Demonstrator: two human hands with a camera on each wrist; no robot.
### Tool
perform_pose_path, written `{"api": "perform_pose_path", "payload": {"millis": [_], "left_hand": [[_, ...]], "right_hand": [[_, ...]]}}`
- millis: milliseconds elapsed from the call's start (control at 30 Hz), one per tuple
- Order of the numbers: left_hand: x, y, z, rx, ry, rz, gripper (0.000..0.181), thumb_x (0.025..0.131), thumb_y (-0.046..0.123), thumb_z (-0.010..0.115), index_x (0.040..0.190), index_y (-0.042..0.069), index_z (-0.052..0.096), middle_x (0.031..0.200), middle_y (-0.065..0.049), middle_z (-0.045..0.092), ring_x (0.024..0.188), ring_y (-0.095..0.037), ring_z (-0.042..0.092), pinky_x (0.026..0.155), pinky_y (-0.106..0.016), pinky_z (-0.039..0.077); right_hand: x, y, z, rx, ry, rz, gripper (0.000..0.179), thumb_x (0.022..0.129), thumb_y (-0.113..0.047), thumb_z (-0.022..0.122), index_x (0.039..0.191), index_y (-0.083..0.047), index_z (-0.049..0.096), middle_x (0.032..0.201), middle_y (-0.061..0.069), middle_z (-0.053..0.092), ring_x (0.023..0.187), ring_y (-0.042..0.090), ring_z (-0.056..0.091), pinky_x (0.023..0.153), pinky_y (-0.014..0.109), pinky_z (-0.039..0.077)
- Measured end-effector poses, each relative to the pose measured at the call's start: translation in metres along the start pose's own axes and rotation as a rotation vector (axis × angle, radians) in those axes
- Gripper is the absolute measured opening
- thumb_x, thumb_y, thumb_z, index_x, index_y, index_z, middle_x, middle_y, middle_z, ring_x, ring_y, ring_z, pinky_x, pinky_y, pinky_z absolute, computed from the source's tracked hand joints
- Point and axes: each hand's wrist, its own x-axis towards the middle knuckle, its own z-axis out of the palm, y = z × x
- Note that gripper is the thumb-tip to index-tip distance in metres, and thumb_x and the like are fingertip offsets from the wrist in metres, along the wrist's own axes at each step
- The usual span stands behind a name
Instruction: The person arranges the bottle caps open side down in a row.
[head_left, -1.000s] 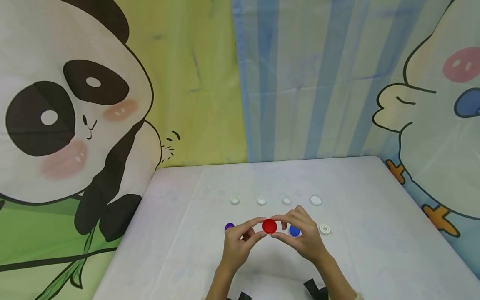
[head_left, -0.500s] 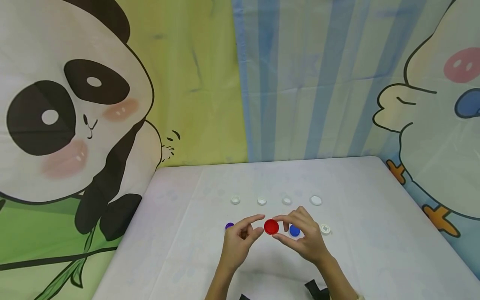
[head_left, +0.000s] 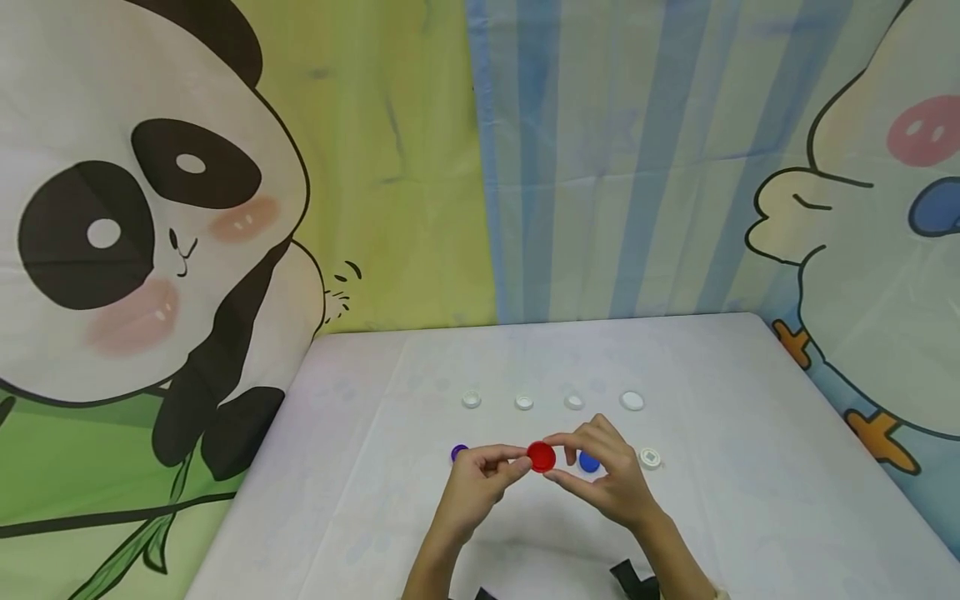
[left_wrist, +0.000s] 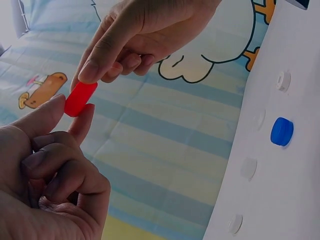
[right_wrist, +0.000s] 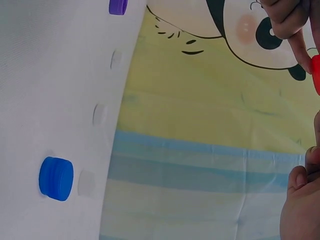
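Note:
Between both hands, raised above the table, is a red bottle cap [head_left: 541,457], its round hollow side facing the head camera. My left hand [head_left: 472,492] pinches its left edge with thumb and index finger. Thumb and index finger of my right hand [head_left: 615,479] grip the opposite edge. In the left wrist view the red cap [left_wrist: 80,99] appears edge-on between the fingertips. A blue bottle cap [head_left: 588,462] lies on the table behind the right hand, partly covered in the head view. Just past the left hand sits a purple cap [head_left: 457,451], also partly hidden.
To the right of the right hand lies a white cap [head_left: 649,458]. Several white caps, one of them the large cap [head_left: 632,401], form a row farther back on the white table [head_left: 360,500]. Printed curtains [head_left: 405,183] hang behind the table.
Half a second ago the left fingers had come off the red cap while the right hand held it. Now they pinch its left edge again, slightly lower.

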Motion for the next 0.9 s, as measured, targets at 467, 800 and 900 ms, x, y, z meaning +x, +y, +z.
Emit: {"api": "perform_pose_path", "payload": {"millis": [467, 800, 900], "left_hand": [[0.001, 0.002, 0.005, 0.114, 0.074, 0.025, 0.021, 0.080, 0.021, 0.067, 0.092, 0.004, 0.070, 0.055, 0.001, 0.040, 0.050, -0.004, 0.033, 0.045, -0.016, 0.026], [0.013, -0.033, 0.005, 0.358, 0.222, 0.412, 0.018, 0.077, 0.024, 0.070, 0.091, 0.012, 0.071, 0.051, 0.004, 0.043, 0.045, 0.001, 0.031, 0.038, -0.014, 0.026], [0.014, -0.036, 0.005, 0.487, 0.229, 0.635, 0.018, 0.078, 0.022, 0.068, 0.093, 0.012, 0.070, 0.052, 0.007, 0.041, 0.047, 0.003, 0.030, 0.039, -0.010, 0.027]], "right_hand": [[-0.003, -0.001, 0.000, -0.023, -0.061, 0.085, 0.051, 0.054, 0.000, 0.081, 0.102, -0.003, 0.064, 0.075, -0.004, 0.056, 0.074, 0.006, 0.041, 0.061, 0.008, 0.031], [-0.008, -0.002, -0.002, -0.047, -0.194, 0.365, 0.036, 0.070, -0.006, 0.071, 0.104, -0.008, 0.062, 0.076, -0.003, 0.054, 0.066, 0.004, 0.037, 0.057, 0.014, 0.032], [-0.015, 0.007, -0.001, -0.012, -0.217, 0.411, 0.025, 0.073, -0.004, 0.067, 0.096, -0.012, 0.065, 0.074, -0.006, 0.055, 0.064, 0.006, 0.038, 0.055, 0.016, 0.033]]}}
